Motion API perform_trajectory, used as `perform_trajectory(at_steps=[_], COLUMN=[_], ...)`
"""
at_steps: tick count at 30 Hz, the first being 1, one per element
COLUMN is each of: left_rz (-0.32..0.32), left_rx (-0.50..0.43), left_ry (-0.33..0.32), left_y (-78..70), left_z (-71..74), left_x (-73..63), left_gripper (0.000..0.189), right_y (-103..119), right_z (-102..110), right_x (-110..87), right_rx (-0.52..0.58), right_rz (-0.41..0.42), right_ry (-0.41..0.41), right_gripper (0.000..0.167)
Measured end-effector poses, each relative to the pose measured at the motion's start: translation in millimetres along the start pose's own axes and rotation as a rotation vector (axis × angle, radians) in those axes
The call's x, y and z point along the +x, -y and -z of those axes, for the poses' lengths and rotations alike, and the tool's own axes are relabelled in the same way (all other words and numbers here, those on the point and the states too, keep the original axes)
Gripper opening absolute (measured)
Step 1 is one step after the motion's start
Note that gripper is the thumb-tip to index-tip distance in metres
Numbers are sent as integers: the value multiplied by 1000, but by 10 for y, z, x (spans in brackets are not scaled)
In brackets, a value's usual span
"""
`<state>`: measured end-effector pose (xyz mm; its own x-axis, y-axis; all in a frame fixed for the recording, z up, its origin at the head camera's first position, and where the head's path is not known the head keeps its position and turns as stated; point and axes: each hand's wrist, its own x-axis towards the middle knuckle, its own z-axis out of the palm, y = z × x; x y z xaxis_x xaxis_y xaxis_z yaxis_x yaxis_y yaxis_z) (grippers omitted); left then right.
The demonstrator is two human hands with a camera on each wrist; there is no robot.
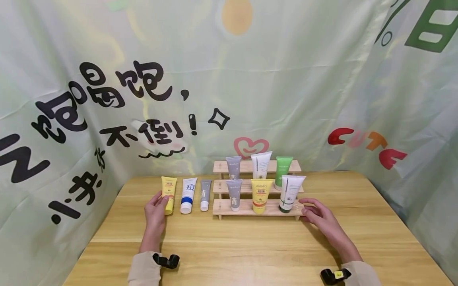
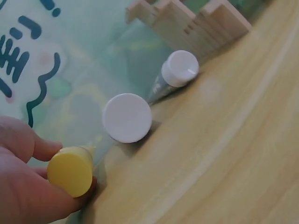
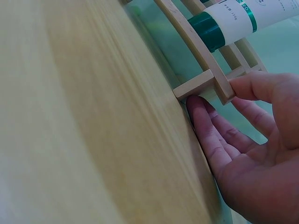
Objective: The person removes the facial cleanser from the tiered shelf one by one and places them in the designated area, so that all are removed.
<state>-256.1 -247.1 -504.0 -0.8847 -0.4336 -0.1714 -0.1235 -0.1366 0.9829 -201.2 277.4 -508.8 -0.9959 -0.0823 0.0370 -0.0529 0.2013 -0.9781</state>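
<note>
My left hand (image 1: 155, 210) pinches a yellow squeeze tube (image 1: 169, 194) by its lower part, at the left end of a row. Thumb and fingers lie on either side of its yellow cap in the left wrist view. Beside it stand a white tube with a blue band (image 1: 187, 195) and a small grey tube (image 1: 205, 194), both cap down. My right hand (image 1: 322, 218) holds the right end of the lowest step of a wooden display rack (image 3: 196, 51), fingertips at the shelf end and its leg. Just above is a white tube with a green cap (image 3: 233, 21).
On the front step also stand a grey tube (image 1: 234, 194) and a yellow tube (image 1: 261, 194). Higher up are another grey tube (image 1: 233, 167), a white tube (image 1: 261, 165) and a green tube (image 1: 283, 171). A printed curtain (image 1: 286, 99) hangs behind the wooden table (image 1: 243, 254).
</note>
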Motion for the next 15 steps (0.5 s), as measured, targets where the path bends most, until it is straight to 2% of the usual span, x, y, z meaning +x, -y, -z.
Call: perform_trajectory(at_steps=[7,15], left_rz=[-108,-145], left_rx=[202,259], left_ry=[40,41], left_y=[19,53], left_z=[-89,-85], left_x=[-18,-16], left_gripper=[54,51], right_y=[1,-19], right_z=[12,6], right_x=[3,8], right_rx=[-3,-2], right_rz=[8,14], right_ry=[0,6], right_gripper=[44,45])
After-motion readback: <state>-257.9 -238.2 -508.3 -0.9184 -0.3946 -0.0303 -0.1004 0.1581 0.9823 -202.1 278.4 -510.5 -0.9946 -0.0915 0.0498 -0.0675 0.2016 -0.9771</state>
